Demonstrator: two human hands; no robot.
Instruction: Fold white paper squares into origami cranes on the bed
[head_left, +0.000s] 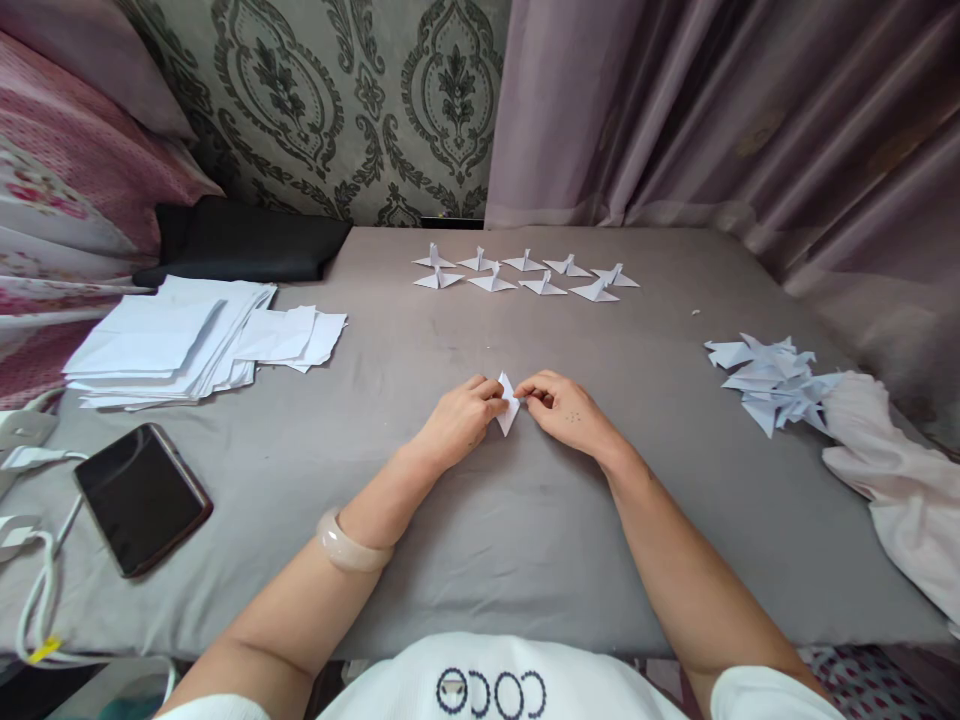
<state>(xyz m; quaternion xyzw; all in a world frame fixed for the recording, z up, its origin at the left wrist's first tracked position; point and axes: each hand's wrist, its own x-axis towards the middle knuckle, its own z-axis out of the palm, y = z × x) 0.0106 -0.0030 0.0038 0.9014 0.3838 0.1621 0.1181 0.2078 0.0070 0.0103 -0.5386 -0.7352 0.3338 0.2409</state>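
A small piece of white paper folded into a narrow diamond (pixel 508 413) is between my hands, over the middle of the grey-covered table. My left hand (pixel 466 412) is closed on its left side, thumb and fingers pressed together on the paper. From the other side, my right hand (pixel 564 408) pinches at the paper's right edge with thumb and forefinger; the exact contact is partly hidden by the fingers. Farther back stand several folded paper cranes (pixel 493 279) in two rows, wings spread.
On the left lie stacked white paper sheets (pixel 150 335), smaller square sheets (pixel 289 335), a black folded cloth or bag (pixel 247 240) and a phone (pixel 142 500) beside white cables (pixel 45 590). A heap of folded paper pieces (pixel 776 380) touches pale crumpled cloth (pixel 885 450) at right.
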